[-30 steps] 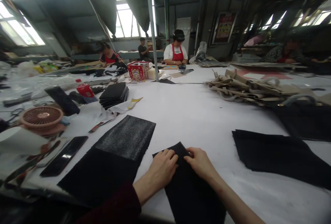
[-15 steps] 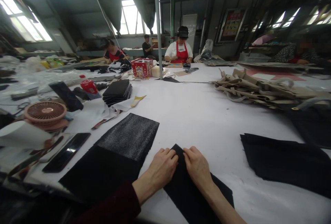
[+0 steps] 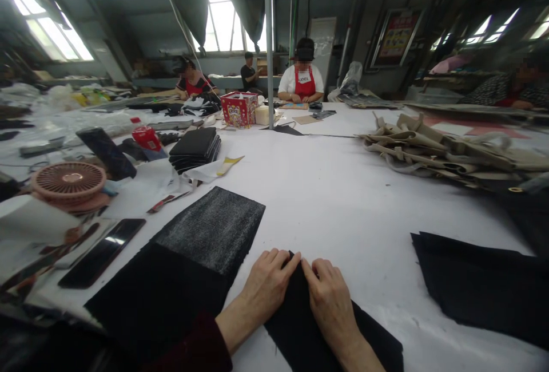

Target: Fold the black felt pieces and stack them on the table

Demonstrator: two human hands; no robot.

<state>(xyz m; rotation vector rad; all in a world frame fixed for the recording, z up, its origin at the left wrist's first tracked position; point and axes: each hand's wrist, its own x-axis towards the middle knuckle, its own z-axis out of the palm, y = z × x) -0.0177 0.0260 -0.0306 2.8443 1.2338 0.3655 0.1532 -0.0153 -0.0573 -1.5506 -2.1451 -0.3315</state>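
Note:
A black fabric piece (image 3: 298,326) lies folded on the white tabletop, its narrow far end between my two hands. My left hand (image 3: 268,283) has its fingers curled on the left edge near the tip, index finger reaching toward the corner. On the right edge, my right hand (image 3: 328,292) pinches the same end with bent fingers; the thumbs are mostly hidden. To the left lies a black fabric stack (image 3: 171,280), whose upper panel (image 3: 214,229) has a greyish speckled surface. Further black fabric pieces (image 3: 476,280) rest at the right.
A phone (image 3: 103,252), a pink fan (image 3: 69,183), a red-capped bottle (image 3: 146,138) and a stack of black pieces (image 3: 195,149) sit at left. Beige bags (image 3: 441,146) are heaped at right. A metal pole (image 3: 269,46) rises from the table; a co-worker (image 3: 302,77) sits opposite.
My fingers have shifted slightly at the far end of the black fabric; the left index finger now stretches toward the tip. The view has moved a little.

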